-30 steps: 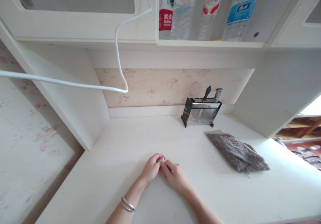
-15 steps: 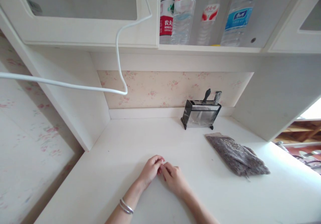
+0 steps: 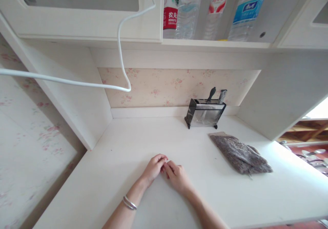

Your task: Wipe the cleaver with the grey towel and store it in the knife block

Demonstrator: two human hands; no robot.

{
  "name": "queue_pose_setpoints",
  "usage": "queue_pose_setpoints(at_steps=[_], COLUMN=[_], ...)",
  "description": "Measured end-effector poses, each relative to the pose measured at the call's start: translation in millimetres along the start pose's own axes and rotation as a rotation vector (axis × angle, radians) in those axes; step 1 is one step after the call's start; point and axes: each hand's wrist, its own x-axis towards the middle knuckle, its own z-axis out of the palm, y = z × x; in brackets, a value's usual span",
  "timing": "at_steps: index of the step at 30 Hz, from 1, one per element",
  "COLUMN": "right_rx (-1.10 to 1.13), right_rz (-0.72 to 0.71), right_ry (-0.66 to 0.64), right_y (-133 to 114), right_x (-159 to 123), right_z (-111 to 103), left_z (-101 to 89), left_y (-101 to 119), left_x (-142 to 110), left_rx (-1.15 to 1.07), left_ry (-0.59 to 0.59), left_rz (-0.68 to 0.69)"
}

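My left hand (image 3: 154, 167) and my right hand (image 3: 176, 176) meet over the white countertop (image 3: 133, 136), fingertips touching. Both have their fingers curled closed. Whether anything small is pinched between them cannot be made out. Two silver bangles (image 3: 129, 202) circle my left wrist. To the right of my hands, apart from them, lies a grey-brown cloth (image 3: 239, 153), folded and rumpled. Behind it, near the back wall, stands a knife block (image 3: 206, 114) with clear sides and a black frame; two handles stick up from its top.
Overhead, a cabinet shelf (image 3: 217, 45) holds several plastic bottles, one with a blue label (image 3: 248, 9). A white cable (image 3: 77, 82) hangs across the upper left, in front of the cabinet. Side panels (image 3: 287, 89) bound the counter, and wooden shelving (image 3: 304, 131) shows at far right.
The view has tilted down slightly, so everything sits a little higher in the picture. My hands keep the same touching pose; the cloth and knife block have not moved.
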Motion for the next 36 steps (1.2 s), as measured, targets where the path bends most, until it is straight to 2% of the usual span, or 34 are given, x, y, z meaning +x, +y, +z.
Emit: queue_pose_setpoints(at_steps=[20, 36], right_rx=[-0.045, 0.008], right_rz=[-0.012, -0.019], right_ry=[-0.023, -0.026], right_y=[1.5, -0.2], right_x=[-0.5, 1.4], right_z=[-0.9, -5.2], left_z=[1.6, 1.5], left_y=[2.8, 2.7], left_x=[-0.7, -0.6], left_rx=[0.025, 0.076], left_ry=[-0.004, 0.003], left_rz=[-0.005, 0.004])
